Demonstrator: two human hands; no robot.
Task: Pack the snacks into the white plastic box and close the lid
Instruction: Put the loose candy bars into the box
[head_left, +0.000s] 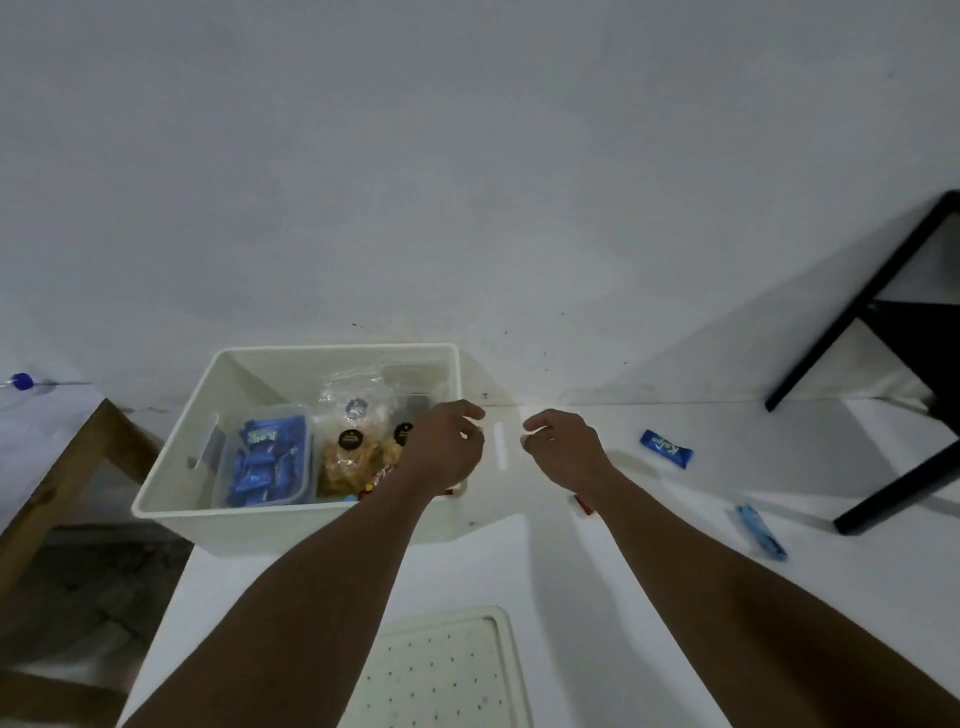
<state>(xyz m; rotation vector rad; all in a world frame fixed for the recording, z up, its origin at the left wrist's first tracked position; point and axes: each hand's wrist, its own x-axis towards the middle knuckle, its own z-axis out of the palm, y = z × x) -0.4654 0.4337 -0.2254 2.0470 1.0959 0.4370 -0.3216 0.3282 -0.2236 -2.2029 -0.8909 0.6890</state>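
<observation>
Box (291, 530) open, left hand (447, 449) over its rim, blue packet (666, 448) beside.

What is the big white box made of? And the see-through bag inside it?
The white box looks like smooth, matte moulded plastic: stiff walls, rolled rim, cut-out handle. The bag seems thin, glossy clear plastic film: it crinkles, and the snacks show through.

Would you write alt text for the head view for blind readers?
Left hand and right hand hover near the right rim of an open box of snacks; its lid and two blue packets lie on the table.
</observation>
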